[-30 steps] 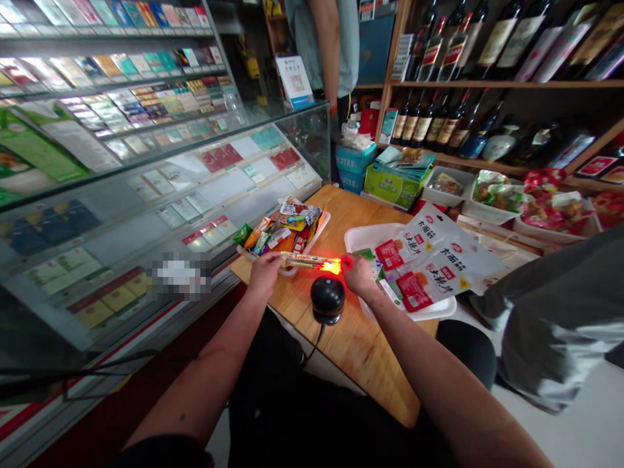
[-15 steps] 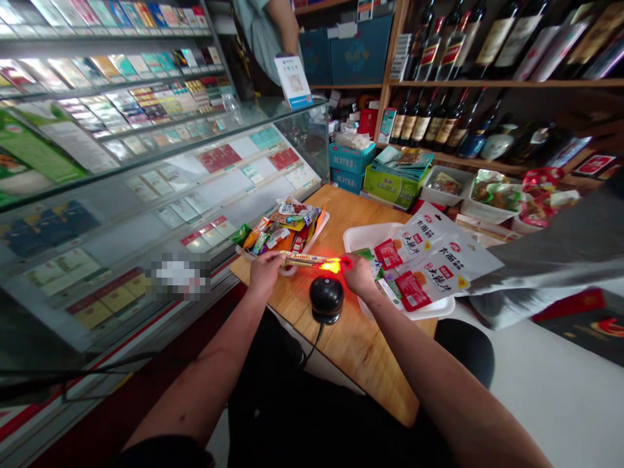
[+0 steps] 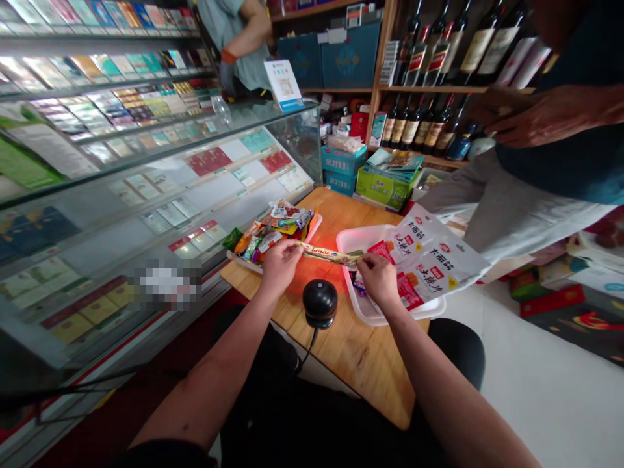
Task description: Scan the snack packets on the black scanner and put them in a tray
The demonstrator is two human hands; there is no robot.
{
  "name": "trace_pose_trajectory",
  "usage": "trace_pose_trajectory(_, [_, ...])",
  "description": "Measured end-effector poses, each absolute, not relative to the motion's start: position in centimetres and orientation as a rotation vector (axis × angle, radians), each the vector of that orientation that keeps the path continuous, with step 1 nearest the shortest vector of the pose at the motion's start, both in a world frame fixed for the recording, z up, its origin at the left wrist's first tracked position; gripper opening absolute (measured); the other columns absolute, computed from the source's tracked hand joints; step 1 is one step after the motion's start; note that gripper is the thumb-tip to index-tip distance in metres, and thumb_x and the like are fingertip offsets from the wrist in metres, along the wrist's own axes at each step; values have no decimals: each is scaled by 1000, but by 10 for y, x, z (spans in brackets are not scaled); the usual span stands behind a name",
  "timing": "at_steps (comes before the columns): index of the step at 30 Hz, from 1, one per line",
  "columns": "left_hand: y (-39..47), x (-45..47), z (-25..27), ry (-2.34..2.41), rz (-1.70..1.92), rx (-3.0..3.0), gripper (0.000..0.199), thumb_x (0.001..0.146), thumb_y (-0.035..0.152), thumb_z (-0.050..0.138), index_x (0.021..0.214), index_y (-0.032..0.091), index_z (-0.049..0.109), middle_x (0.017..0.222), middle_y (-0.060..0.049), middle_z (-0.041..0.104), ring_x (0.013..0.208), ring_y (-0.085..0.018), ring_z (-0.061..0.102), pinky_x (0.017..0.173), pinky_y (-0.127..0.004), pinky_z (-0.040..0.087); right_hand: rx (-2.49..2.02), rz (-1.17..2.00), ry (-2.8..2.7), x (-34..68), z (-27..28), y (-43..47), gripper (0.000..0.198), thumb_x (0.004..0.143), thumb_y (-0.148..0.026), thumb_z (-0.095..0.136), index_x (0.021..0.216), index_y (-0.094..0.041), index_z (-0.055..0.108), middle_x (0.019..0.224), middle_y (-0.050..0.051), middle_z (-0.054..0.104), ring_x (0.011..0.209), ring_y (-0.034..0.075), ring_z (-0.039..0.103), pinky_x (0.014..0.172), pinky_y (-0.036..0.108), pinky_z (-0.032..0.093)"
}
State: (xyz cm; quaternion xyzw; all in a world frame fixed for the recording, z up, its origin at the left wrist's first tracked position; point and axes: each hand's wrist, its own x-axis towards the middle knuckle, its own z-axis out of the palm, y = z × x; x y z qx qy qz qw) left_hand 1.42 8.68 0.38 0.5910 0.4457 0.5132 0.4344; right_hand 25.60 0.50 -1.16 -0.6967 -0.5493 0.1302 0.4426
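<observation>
Scanner, candy tray and white tub around wrapped snack

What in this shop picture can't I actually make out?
All in the head view:
- Wrapped snack's ends: covered by the left hand and right hand.
- Its fine print: too small.
- Part of the white tray on the right: hidden by grey packets.
- Nearest standing person's head: cut off by the top edge.

Wrapped bar — bright red glare gone
</observation>
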Motion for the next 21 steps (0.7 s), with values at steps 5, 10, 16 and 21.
trace_pose_trajectory(5, [83, 45, 5, 1031, 1157, 1597, 28, 84, 39, 72, 102, 17, 72, 96, -10, 71, 85, -21, 66, 78, -31, 48, -1857, 212, -1275, 279, -14, -21, 24, 85, -33, 56, 87, -18, 75, 89, 7, 73, 82, 22, 65, 76, 30, 45])
trace_pose_trajectory(10, [83, 72, 5, 979, 1048, 1747, 31, 84, 41, 72, 106, 19, 72, 89, -9, 69, 80, -21, 65, 72, -31, 49, -1931, 133, -1220, 295, -24, -47, 23, 83, -34, 57, 85, -18, 74, 86, 8, 72, 83, 23, 65, 79, 32, 46])
trace_pose_trajectory(16, [79, 100, 12, 927, 931, 1872, 33, 85, 33, 70, 115, 18, 69, 102, -11, 72, 95, -23, 68, 88, -36, 52, -1948, 75, -1131, 312, -41, -67, 22, 83, -35, 59, 90, -19, 74, 90, 7, 72, 82, 22, 65, 78, 32, 47])
trace_pose_trajectory(21, [74, 111, 10, 804, 872, 1875, 59, 83, 30, 73, 139, 21, 57, 135, -13, 62, 123, -28, 62, 105, -42, 49, -1951, -40, -1128, 318, -50, -75, 27, 85, -34, 57, 101, -18, 73, 99, 9, 72, 88, 23, 66, 84, 34, 49])
